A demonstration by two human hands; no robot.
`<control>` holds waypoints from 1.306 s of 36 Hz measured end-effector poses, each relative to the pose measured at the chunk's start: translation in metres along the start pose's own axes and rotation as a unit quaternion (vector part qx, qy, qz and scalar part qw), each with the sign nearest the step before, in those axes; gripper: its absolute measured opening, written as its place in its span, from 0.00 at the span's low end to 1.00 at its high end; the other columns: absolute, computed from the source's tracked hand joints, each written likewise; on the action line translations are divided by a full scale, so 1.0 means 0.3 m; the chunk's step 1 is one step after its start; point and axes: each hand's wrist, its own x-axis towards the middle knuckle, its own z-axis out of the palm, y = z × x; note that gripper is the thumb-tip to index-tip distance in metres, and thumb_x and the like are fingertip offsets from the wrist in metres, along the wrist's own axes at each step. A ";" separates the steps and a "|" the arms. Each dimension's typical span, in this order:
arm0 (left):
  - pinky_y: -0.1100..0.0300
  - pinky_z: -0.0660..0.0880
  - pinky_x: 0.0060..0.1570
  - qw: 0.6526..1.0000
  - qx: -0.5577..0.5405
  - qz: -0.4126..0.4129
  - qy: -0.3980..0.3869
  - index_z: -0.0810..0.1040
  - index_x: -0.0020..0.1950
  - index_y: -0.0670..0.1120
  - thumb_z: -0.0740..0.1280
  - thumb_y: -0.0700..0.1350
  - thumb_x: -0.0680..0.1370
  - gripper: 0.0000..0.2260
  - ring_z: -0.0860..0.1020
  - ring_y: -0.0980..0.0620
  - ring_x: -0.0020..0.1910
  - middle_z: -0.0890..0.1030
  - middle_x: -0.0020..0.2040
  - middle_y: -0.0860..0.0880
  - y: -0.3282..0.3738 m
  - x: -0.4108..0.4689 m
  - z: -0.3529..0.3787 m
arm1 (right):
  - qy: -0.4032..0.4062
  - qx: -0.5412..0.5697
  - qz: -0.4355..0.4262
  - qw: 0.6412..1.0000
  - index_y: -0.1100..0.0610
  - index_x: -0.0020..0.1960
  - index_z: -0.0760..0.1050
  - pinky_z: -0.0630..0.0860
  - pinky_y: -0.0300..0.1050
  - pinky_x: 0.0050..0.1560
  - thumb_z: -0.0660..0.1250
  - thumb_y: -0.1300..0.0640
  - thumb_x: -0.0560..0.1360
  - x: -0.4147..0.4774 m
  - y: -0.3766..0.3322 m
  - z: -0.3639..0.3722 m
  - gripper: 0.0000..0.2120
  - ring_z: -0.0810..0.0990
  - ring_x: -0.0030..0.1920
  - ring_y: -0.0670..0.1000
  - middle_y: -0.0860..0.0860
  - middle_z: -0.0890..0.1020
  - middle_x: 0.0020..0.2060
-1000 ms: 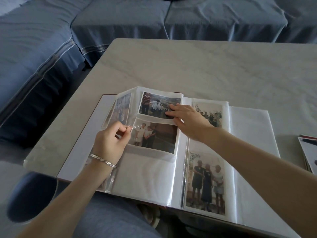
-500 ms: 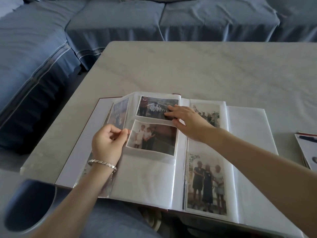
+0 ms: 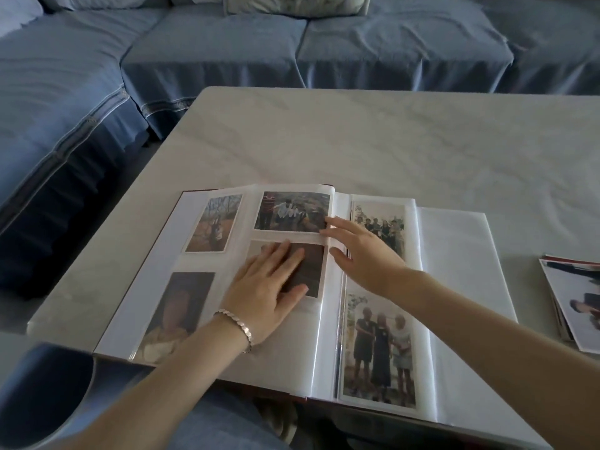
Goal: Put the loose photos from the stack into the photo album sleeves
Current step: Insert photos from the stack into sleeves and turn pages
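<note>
Head view: left hand (image 3: 263, 287) and right hand (image 3: 367, 254), both flat and apart, settle a photo (image 3: 313, 267) into a sleeve of an open photo album (image 3: 461, 271) on a pale counter (image 3: 357, 141).

The photo lies in the middle sleeve of the left page, under the left hand's straight, pressing fingers. The right hand, fingers spread, touches the page edge beside the spine. Such prints look light, thin, bendy and slick, and easily creased or smudged, so they are best pinched at an edge or corner. The clear sleeves look floppy. The stack of loose photos (image 3: 571, 303) sits well apart at the counter's right edge. No writing is readable, and a pale mark on the upper photo (image 3: 292, 211) may be only glare. A blue sofa (image 3: 227, 43) stands behind.
</note>
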 end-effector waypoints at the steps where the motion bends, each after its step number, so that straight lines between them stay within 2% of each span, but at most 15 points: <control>1: 0.58 0.41 0.73 0.999 0.008 -0.040 -0.006 0.45 0.76 0.56 0.47 0.60 0.80 0.26 0.43 0.55 0.76 0.42 0.76 0.57 -0.003 0.003 -0.002 | -0.004 0.007 0.010 1.000 0.50 0.69 0.69 0.56 0.44 0.73 0.58 0.57 0.80 -0.021 0.012 -0.008 0.18 0.59 0.73 0.46 0.45 0.63 0.73; 4: 0.53 0.53 0.73 0.991 0.059 -0.123 -0.014 0.53 0.76 0.50 0.48 0.57 0.81 0.25 0.51 0.51 0.76 0.52 0.77 0.51 0.022 0.029 -0.032 | 0.014 0.027 0.031 0.999 0.53 0.65 0.74 0.62 0.43 0.71 0.59 0.59 0.79 -0.092 0.048 -0.036 0.15 0.64 0.70 0.48 0.47 0.68 0.70; 6: 0.52 0.62 0.67 0.984 0.097 -0.152 0.006 0.64 0.70 0.46 0.51 0.54 0.81 0.21 0.65 0.47 0.69 0.66 0.71 0.46 0.068 0.055 -0.053 | 0.037 0.028 0.044 0.998 0.55 0.61 0.77 0.66 0.42 0.68 0.61 0.60 0.78 -0.143 0.072 -0.057 0.13 0.69 0.67 0.49 0.49 0.72 0.67; 8: 0.53 0.65 0.62 0.986 0.086 -0.142 0.033 0.69 0.65 0.46 0.54 0.52 0.81 0.17 0.71 0.47 0.62 0.71 0.65 0.46 0.126 0.076 -0.064 | 0.066 0.031 0.056 0.996 0.57 0.57 0.79 0.66 0.38 0.65 0.63 0.62 0.77 -0.201 0.100 -0.083 0.11 0.73 0.63 0.50 0.51 0.76 0.62; 12: 0.57 0.61 0.68 0.998 -0.009 0.002 0.062 0.69 0.69 0.47 0.59 0.48 0.80 0.18 0.64 0.49 0.70 0.60 0.75 0.49 0.235 0.095 -0.033 | 0.100 0.013 0.104 0.989 0.55 0.55 0.80 0.64 0.31 0.58 0.66 0.62 0.75 -0.329 0.175 -0.163 0.11 0.76 0.59 0.48 0.48 0.78 0.59; 15: 0.62 0.56 0.69 0.996 -0.023 0.083 0.039 0.69 0.70 0.48 0.60 0.48 0.80 0.19 0.62 0.53 0.72 0.61 0.75 0.51 0.310 0.101 0.007 | 0.120 -0.018 0.154 0.981 0.56 0.56 0.80 0.65 0.33 0.55 0.68 0.61 0.74 -0.411 0.240 -0.233 0.11 0.77 0.58 0.50 0.50 0.78 0.60; 21: 0.61 0.52 0.71 0.993 0.016 0.115 0.000 0.67 0.71 0.51 0.57 0.52 0.80 0.19 0.58 0.53 0.73 0.60 0.75 0.52 0.401 0.119 0.079 | 0.108 -0.083 0.289 0.948 0.58 0.64 0.74 0.65 0.42 0.59 0.68 0.53 0.74 -0.535 0.368 -0.359 0.20 0.72 0.63 0.53 0.52 0.73 0.66; 25: 0.61 0.45 0.71 0.993 0.042 0.108 -0.034 0.65 0.71 0.54 0.56 0.53 0.80 0.19 0.53 0.55 0.75 0.58 0.76 0.53 0.427 0.125 0.097 | 0.092 -0.112 0.343 0.928 0.56 0.68 0.69 0.70 0.46 0.58 0.67 0.49 0.73 -0.586 0.436 -0.380 0.25 0.75 0.59 0.55 0.51 0.71 0.67; 30: 0.63 0.46 0.71 0.993 0.045 0.097 -0.054 0.64 0.72 0.55 0.55 0.53 0.81 0.18 0.52 0.57 0.75 0.57 0.76 0.56 0.433 0.133 0.088 | 0.055 -0.151 0.434 0.886 0.57 0.45 0.70 0.69 0.44 0.40 0.64 0.50 0.73 -0.609 0.477 -0.365 0.11 0.76 0.49 0.56 0.54 0.78 0.51; 35: 0.64 0.48 0.71 0.993 0.039 0.093 -0.056 0.65 0.71 0.56 0.56 0.52 0.81 0.18 0.54 0.59 0.74 0.59 0.75 0.58 0.424 0.137 0.076 | 0.051 -0.206 0.416 0.884 0.57 0.41 0.73 0.65 0.43 0.36 0.57 0.56 0.77 -0.626 0.480 -0.351 0.10 0.77 0.43 0.57 0.54 0.79 0.43; 39: 0.64 0.50 0.70 0.994 0.031 0.089 -0.048 0.68 0.69 0.56 0.57 0.53 0.80 0.16 0.56 0.59 0.73 0.61 0.74 0.59 0.428 0.145 0.070 | 0.072 -0.160 0.409 0.896 0.56 0.36 0.66 0.70 0.46 0.37 0.56 0.61 0.78 -0.644 0.448 -0.385 0.11 0.74 0.37 0.58 0.57 0.80 0.40; 42: 0.71 0.53 0.66 0.995 0.000 0.092 -0.029 0.74 0.64 0.53 0.59 0.50 0.80 0.13 0.63 0.58 0.70 0.68 0.70 0.57 0.441 0.145 0.074 | 0.120 -0.151 0.368 0.910 0.58 0.49 0.74 0.74 0.49 0.41 0.58 0.63 0.77 -0.650 0.401 -0.402 0.07 0.78 0.41 0.60 0.57 0.81 0.44; 44: 0.82 0.60 0.55 0.992 -0.107 0.066 -0.011 0.77 0.60 0.50 0.62 0.49 0.79 0.12 0.72 0.64 0.59 0.76 0.60 0.59 0.468 0.140 0.069 | 0.196 -0.131 0.290 0.927 0.60 0.57 0.77 0.74 0.49 0.39 0.64 0.67 0.74 -0.647 0.346 -0.397 0.13 0.80 0.42 0.61 0.57 0.82 0.44; 46: 0.81 0.67 0.44 0.966 -0.256 0.007 -0.033 0.79 0.56 0.50 0.63 0.55 0.76 0.14 0.76 0.71 0.46 0.78 0.48 0.64 0.519 0.134 0.050 | 0.257 -0.138 0.184 0.939 0.66 0.52 0.80 0.78 0.50 0.35 0.71 0.75 0.65 -0.636 0.291 -0.379 0.17 0.83 0.40 0.62 0.60 0.84 0.43; 47: 0.78 0.71 0.42 0.934 -0.350 -0.024 -0.062 0.80 0.53 0.51 0.63 0.59 0.73 0.16 0.78 0.68 0.44 0.81 0.44 0.61 0.546 0.132 0.040 | 0.273 -0.140 0.131 0.943 0.67 0.51 0.80 0.80 0.54 0.35 0.72 0.78 0.61 -0.630 0.265 -0.360 0.19 0.83 0.42 0.62 0.62 0.84 0.45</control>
